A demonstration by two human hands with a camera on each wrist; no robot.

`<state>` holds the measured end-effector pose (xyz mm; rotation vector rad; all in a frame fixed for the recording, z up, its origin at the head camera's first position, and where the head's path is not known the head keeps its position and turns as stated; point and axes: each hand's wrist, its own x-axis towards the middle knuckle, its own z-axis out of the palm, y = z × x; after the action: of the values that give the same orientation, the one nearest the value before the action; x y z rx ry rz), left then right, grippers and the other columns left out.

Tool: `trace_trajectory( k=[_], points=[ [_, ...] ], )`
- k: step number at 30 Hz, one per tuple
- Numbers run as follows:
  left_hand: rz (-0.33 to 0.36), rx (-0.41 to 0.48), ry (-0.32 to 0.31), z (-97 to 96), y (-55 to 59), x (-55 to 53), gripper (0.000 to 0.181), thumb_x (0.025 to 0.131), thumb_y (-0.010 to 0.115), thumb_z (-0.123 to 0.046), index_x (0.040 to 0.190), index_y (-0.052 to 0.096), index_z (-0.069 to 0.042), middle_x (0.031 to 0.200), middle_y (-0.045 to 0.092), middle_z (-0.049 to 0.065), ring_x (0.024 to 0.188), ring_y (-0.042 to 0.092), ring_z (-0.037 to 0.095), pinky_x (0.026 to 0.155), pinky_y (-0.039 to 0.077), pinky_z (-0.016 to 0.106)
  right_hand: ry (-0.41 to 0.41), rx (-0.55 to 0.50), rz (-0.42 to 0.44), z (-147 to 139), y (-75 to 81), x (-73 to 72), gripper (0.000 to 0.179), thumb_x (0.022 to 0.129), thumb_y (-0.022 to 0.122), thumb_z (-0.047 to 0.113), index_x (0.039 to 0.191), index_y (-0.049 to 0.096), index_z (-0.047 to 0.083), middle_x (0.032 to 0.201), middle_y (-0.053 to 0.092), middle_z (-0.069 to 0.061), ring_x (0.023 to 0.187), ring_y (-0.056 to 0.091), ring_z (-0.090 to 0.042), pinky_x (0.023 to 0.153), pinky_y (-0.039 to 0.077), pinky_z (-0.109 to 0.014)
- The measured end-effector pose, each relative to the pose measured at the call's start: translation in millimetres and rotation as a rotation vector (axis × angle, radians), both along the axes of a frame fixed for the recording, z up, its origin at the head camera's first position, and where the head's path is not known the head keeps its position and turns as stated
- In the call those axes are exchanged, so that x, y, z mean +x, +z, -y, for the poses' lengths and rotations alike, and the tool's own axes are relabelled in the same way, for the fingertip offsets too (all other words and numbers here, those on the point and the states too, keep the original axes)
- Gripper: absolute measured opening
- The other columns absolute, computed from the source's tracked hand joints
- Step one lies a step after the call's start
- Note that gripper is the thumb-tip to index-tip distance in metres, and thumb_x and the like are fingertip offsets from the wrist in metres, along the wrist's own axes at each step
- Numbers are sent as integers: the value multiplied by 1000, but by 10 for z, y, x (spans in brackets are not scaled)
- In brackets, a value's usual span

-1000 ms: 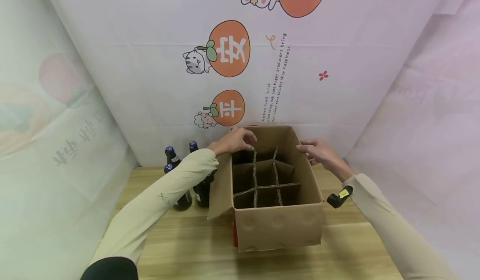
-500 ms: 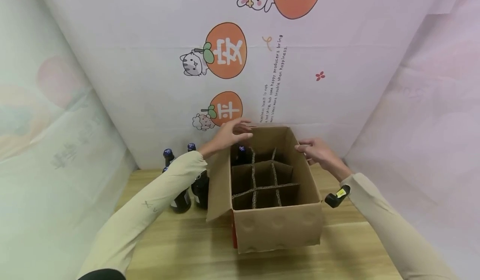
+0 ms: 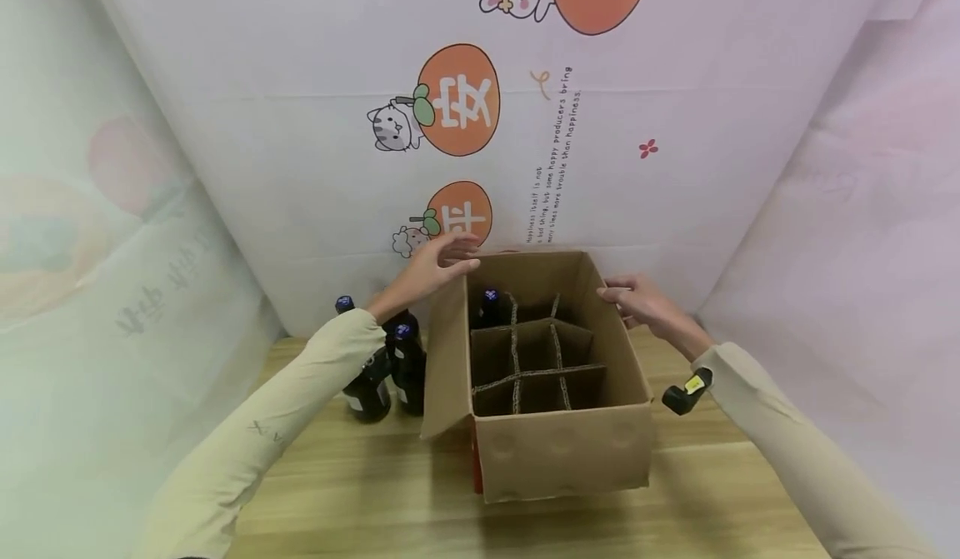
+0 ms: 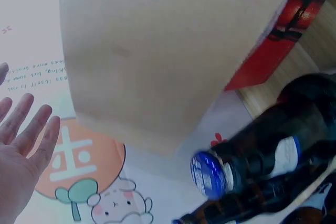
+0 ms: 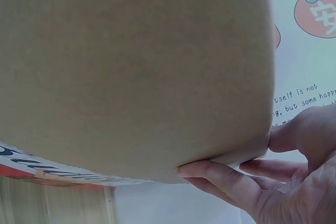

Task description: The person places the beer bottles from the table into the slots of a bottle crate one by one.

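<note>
Cardboard makes up the box (image 3: 558, 451), which stands open on the wooden counter (image 3: 360, 492) with a grid of dividers (image 3: 536, 351) inside and one dark bottle (image 3: 489, 307) already seated in the far left cell. The walls look stiff enough to hold shape but would likely buckle if squeezed hard, and the loose left flap (image 3: 444, 351) is no place to lift from. With a glass bottle inside, the box is probably getting heavier and its load is breakable, so a hold low on two opposite walls or under the base seems the safest.

The right hand (image 3: 643, 307) grips the far right wall of the box near the rim; the right wrist view shows its fingers (image 5: 220, 177) curled under the cardboard edge, thumb on the other side. The left hand (image 3: 435, 263) hovers just above the far left corner of the box, fingers straight and spread, holding nothing; the left wrist view shows the open palm (image 4: 21, 150) clear of the cardboard.

Three more bottles (image 3: 390, 367) with blue caps stand on the counter just beside the left wall of the box, below the left forearm. Smooth glass of that kind is likely slippery and best taken around the neck or body.
</note>
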<state>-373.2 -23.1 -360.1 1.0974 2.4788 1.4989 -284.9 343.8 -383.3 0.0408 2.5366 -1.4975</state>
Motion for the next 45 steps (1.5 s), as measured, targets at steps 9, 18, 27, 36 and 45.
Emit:
trace_trajectory(
  k=[9, 18, 27, 36, 45],
  points=[
    [-5, 2, 36, 290, -48, 7, 49, 104, 67, -18, 149, 52, -3, 146, 60, 18, 134, 58, 37, 112, 49, 50, 5, -13, -4, -26, -21, -4, 60, 110, 50, 21, 156, 32, -13, 147, 48, -39, 87, 67, -11, 74, 61, -28],
    [-24, -68, 79, 549, -122, 65, 52, 105, 66, -21, 151, 50, -2, 150, 56, 21, 135, 57, 37, 112, 49, 53, -1, -18, -8, -21, -8, -7, 61, 109, 51, 20, 156, 33, -13, 146, 50, -39, 86, 68, -10, 75, 62, -31],
    [-33, -75, 140, 779, -233, 103, 48, 105, 66, -18, 149, 54, -4, 145, 61, 20, 133, 59, 40, 109, 50, 55, 4, 2, 14, -16, -2, -30, 63, 109, 51, 22, 158, 30, -12, 150, 47, -39, 89, 67, -10, 75, 61, -28],
    [-12, -85, 166, 925, -465, 126, 44, 105, 67, -20, 145, 57, -4, 141, 64, 19, 131, 60, 39, 109, 51, 53, 10, 32, 17, -59, -1, -28, 65, 110, 51, 25, 157, 29, -13, 151, 46, -38, 106, 69, -25, 82, 61, -31],
    [22, -39, 216, 1163, -558, 204, 44, 104, 67, -17, 144, 57, 0, 142, 63, 23, 131, 60, 41, 110, 49, 57, 5, 47, 12, -37, -3, -44, 66, 109, 53, 27, 157, 31, -12, 150, 48, -38, 99, 69, -18, 80, 61, -30]
  ],
)
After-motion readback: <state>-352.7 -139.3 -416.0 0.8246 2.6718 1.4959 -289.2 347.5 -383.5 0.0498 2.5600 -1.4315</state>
